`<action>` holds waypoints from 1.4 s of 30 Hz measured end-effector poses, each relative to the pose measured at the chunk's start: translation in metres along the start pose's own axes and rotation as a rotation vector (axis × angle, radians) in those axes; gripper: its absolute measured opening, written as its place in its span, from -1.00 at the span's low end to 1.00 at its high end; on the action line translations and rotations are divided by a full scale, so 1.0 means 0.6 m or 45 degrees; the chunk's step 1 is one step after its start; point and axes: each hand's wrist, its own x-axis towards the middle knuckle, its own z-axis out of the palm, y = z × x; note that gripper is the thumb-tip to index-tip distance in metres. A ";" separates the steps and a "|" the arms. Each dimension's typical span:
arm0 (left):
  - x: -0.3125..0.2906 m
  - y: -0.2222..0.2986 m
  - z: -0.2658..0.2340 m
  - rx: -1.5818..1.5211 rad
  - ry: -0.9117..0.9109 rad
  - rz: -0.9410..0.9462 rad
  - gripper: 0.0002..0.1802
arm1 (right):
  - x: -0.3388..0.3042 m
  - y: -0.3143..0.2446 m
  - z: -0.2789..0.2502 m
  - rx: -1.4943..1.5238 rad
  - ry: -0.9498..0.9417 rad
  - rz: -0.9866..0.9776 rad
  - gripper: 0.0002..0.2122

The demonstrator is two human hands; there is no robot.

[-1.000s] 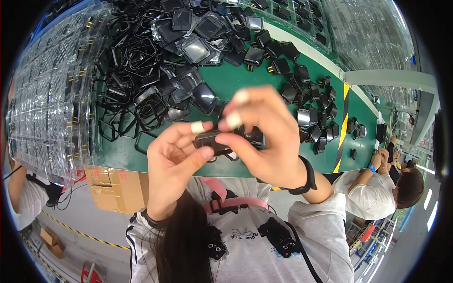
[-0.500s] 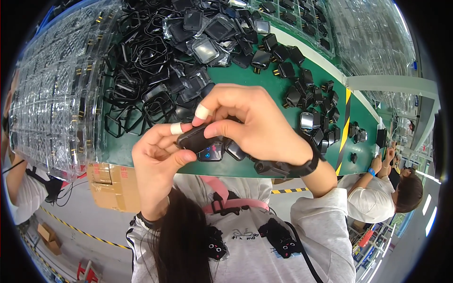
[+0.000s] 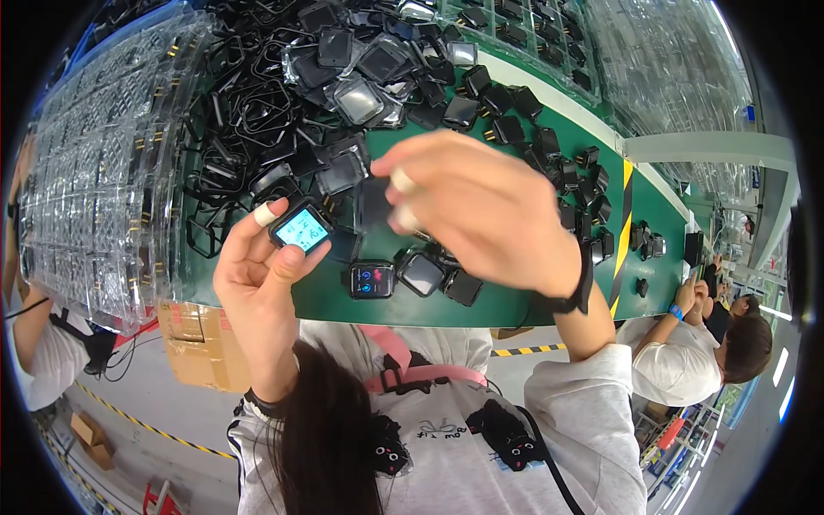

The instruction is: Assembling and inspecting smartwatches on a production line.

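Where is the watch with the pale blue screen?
In the head view's left half, the watch is in the left hand, above-left of the watch with icons.

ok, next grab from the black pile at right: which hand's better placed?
Likely the right hand: it's nearer the pile, while the left hand holds a lit device. Blur hides whether the right is free.
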 end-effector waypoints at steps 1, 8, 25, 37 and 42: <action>0.000 -0.001 0.005 -0.004 -0.002 0.001 -0.60 | -0.008 -0.007 -0.005 0.039 0.139 -0.189 -0.77; -0.003 0.003 0.055 -0.062 -0.200 0.000 -0.59 | -0.065 -0.062 -0.016 0.161 0.346 -0.135 -0.75; -0.031 -0.025 0.139 -0.026 -0.592 -0.219 -0.46 | -0.117 -0.053 -0.025 0.379 0.479 0.653 -0.79; -0.026 -0.084 0.123 0.374 -0.386 0.008 -0.61 | -0.156 -0.057 0.005 0.361 0.565 0.551 -0.76; -0.022 -0.091 0.123 0.476 -0.482 0.073 -0.71 | -0.167 -0.064 0.005 0.439 0.597 0.691 -0.79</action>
